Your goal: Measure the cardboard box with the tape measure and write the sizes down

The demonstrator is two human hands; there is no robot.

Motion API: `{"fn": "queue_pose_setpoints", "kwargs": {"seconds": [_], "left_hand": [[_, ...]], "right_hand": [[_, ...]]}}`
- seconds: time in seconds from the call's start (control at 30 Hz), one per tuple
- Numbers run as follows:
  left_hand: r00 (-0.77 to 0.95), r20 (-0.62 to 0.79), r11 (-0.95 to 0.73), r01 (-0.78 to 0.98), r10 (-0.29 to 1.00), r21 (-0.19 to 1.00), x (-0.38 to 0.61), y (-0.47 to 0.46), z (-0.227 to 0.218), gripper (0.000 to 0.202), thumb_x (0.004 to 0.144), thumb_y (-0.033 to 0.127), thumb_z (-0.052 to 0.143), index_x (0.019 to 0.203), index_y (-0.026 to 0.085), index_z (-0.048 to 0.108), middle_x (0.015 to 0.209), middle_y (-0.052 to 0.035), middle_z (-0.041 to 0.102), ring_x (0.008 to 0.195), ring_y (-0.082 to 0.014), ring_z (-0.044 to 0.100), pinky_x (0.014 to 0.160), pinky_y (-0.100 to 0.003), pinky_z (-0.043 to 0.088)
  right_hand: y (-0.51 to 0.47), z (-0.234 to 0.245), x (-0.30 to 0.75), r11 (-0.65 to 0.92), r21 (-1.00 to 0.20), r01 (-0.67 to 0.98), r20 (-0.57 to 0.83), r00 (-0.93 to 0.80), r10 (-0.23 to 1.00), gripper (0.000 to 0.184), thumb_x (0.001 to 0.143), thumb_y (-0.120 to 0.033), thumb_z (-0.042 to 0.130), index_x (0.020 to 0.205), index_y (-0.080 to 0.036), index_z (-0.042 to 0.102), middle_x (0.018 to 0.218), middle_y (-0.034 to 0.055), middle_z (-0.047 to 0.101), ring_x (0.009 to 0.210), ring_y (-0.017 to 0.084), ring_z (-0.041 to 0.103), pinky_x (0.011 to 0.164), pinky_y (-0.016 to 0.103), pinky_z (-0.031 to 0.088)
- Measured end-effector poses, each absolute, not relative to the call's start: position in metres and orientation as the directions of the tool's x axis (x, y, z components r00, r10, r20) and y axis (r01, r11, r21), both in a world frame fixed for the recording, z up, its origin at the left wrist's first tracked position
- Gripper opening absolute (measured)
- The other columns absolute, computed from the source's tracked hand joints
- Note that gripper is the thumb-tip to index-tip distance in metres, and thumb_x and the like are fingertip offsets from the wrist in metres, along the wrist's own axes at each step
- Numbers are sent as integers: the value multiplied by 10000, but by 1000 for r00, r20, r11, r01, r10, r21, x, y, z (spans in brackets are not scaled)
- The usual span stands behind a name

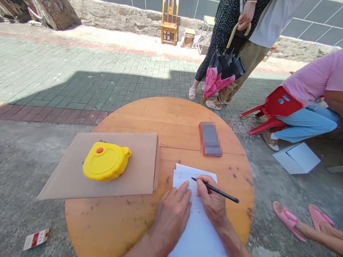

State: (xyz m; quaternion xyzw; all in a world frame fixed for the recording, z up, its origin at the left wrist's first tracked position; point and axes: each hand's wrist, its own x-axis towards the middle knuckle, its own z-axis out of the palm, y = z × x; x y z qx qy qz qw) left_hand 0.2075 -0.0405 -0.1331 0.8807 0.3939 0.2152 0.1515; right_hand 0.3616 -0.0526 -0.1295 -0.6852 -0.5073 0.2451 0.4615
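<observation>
One slim black pen (224, 194) is pinched in the grip of the right hand (213, 202), its tip over the white paper (199, 232); the left hand (174, 207) lies flat and loose on the paper. Beyond the paper, on the round wooden counter (120, 228), lies a blurred dark slab (210, 139); left of the paper, a rounded yellow case (105, 162) sits on brown cardboard (142, 153). Farther beyond the paper is a furled umbrella (221, 73).

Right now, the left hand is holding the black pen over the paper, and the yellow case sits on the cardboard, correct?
Not quite: the head view shows the right hand holding the black pen over the paper. The yellow case does sit on the cardboard.
</observation>
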Motion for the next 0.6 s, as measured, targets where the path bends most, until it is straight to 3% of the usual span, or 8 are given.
{"fn": "queue_pose_setpoints", "kwargs": {"seconds": [0.33, 0.6], "left_hand": [[600, 255, -643, 628, 759, 439, 208, -39, -131, 271, 862, 112, 489, 1088, 187, 617, 1285, -43, 635, 776, -211, 624, 625, -370, 513], [611, 247, -648, 619, 753, 444, 207, -39, -130, 265, 868, 107, 480, 1077, 187, 622, 1294, -52, 628, 820, -213, 626, 641, -363, 507]], "right_hand": [[-51, -131, 362, -84, -870, 487, 91, 326, 941, 179, 929, -304, 512, 844, -205, 636, 548, -51, 502, 480, 113, 498, 524, 235, 456], [-48, -129, 361, -93, -857, 508, 81, 310, 947, 192, 923, -307, 512, 834, -201, 645, 606, -20, 579, 500, 119, 521, 479, 228, 435]]}}
